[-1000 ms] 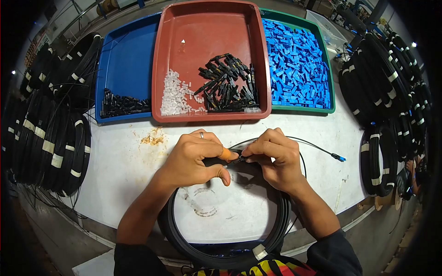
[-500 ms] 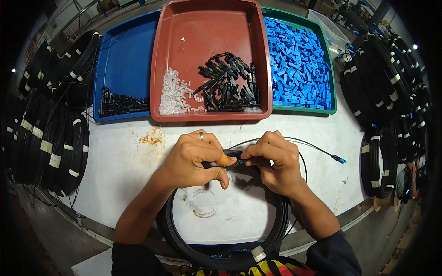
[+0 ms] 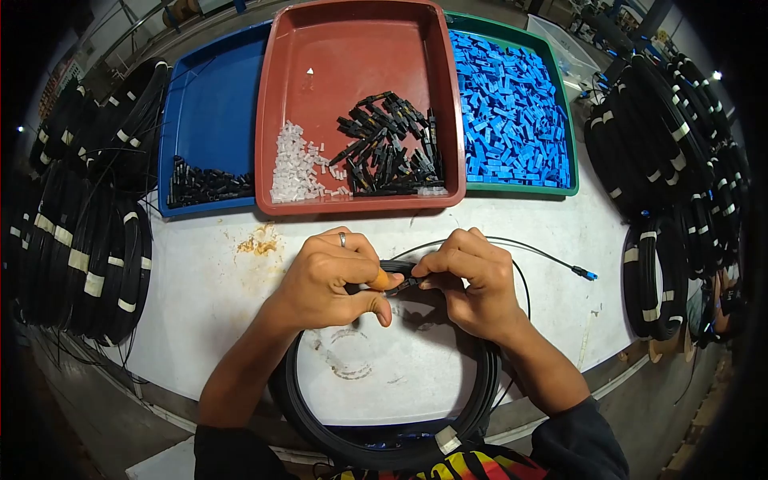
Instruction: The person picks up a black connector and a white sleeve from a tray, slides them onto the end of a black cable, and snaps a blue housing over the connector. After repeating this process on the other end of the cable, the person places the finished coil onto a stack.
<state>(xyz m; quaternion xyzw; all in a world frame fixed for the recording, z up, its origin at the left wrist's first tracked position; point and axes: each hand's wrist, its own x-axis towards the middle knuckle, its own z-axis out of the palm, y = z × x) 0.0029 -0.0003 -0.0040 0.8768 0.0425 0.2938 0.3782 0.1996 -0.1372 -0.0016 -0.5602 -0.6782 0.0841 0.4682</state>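
Observation:
A large coil of black cable (image 3: 488, 376) lies over the near edge of the white table, with a white tape band round its lower right. At its top, my left hand (image 3: 340, 280) and my right hand (image 3: 472, 284) meet at a small black connector (image 3: 406, 284). The right fingers pinch its right end. My left index finger, wrapped in orange, presses on its left side, and the left thumb is held lower, apart from it. A cable end with a blue-tipped connector (image 3: 584, 273) lies to the right of my right hand.
Behind stand a blue tray (image 3: 212, 120) with black parts, a red tray (image 3: 360, 48) with white pieces and black connectors, and a green tray (image 3: 572, 136) full of blue pieces. Cable coils (image 3: 76, 248) are stacked left, more coils (image 3: 640, 136) right.
The whole view has shifted slightly, so trays and coils sit a little further left. Both hands keep nearly the same pose at the black connector.

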